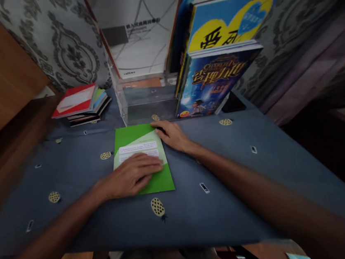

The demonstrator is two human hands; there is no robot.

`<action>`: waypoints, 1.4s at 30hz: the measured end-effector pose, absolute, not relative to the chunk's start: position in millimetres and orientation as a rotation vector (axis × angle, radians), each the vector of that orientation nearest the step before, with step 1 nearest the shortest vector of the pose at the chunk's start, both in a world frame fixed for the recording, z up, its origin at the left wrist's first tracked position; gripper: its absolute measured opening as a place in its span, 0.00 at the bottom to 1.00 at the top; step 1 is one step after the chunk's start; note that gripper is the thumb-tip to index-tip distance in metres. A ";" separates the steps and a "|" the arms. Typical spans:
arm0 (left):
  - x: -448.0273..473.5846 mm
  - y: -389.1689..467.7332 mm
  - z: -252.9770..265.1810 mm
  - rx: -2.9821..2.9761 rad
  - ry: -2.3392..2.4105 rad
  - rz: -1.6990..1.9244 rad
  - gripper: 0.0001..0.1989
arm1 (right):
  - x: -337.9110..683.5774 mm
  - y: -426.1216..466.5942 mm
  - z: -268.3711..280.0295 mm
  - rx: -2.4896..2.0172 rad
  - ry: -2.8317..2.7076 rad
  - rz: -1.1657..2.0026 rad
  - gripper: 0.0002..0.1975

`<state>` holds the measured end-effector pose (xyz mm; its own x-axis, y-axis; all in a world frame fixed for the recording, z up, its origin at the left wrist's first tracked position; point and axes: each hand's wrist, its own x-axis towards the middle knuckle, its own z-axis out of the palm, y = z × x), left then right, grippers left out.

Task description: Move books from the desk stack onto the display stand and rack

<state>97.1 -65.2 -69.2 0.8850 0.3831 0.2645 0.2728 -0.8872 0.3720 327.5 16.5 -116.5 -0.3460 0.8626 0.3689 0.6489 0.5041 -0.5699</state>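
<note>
A green booklet (138, 133) lies flat on the cloth-covered table, with pale printed panels across its face. My left hand (134, 173) rests flat over the lower half of it, fingers stretched to the right and hiding part of the print. At the booklet's top right corner is my right hand (173, 135), palm down, its fingertips touching the edge there. Its fingers look extended, with a small gap beside the thumb. The underside of both hands is hidden.
Behind the booklet stands a clear plastic rack (151, 111) holding a framed sheet (138, 50). A blue comic-style book (213, 83) and a yellow-and-blue book (228, 19) lean upright on its right. A stack of booklets (79, 102) sits at back left. A dark flat object (234, 102) lies at back right.
</note>
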 end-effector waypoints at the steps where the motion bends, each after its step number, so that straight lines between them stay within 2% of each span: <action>1: 88.8 -53.8 -71.0 2.743 0.619 0.543 0.18 | 327.5 16.1 -116.6 -1.224 -2.118 0.414 0.20; 4: 57.3 -13.0 -78.6 2.691 1.147 0.720 0.19 | 327.5 14.9 -116.8 -1.208 -2.159 0.371 0.20; 6: 36.6 11.7 -84.2 2.640 1.306 0.732 0.21 | 327.7 13.2 -116.0 -1.219 -2.199 0.331 0.20; 12: 7.2 40.1 -96.6 2.610 1.141 0.753 0.24 | 315.1 7.8 -99.3 -1.137 -2.480 0.026 0.16; 20: 5.5 37.4 -100.8 2.569 1.091 0.822 0.27 | 229.5 16.9 -79.9 -0.888 -2.724 -0.092 0.15; 28: 7.4 37.3 -99.0 2.582 1.086 0.752 0.27 | 224.2 10.1 -90.5 -0.773 -2.652 0.006 0.17; 42: 6.6 36.7 -97.0 2.613 1.073 0.736 0.24 | 226.9 -66.3 -82.4 -0.571 -2.753 0.193 0.17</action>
